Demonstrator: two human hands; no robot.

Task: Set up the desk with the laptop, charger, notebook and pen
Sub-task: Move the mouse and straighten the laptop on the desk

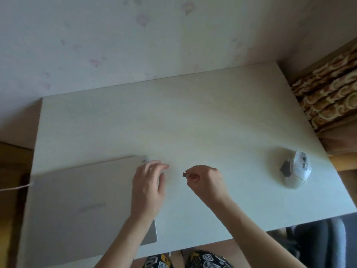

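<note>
Flat matte laptop (83, 206), rounded mouse (295, 169), smooth desk (173, 117)

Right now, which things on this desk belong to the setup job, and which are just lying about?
Part of the job:
- laptop, closed, left hand resting at its right edge
- white cable running to the laptop's left side, probably the charger
- desk

Lying about:
- mouse, far right
- small dark plug pinched in the right hand; its purpose is unclear
</note>
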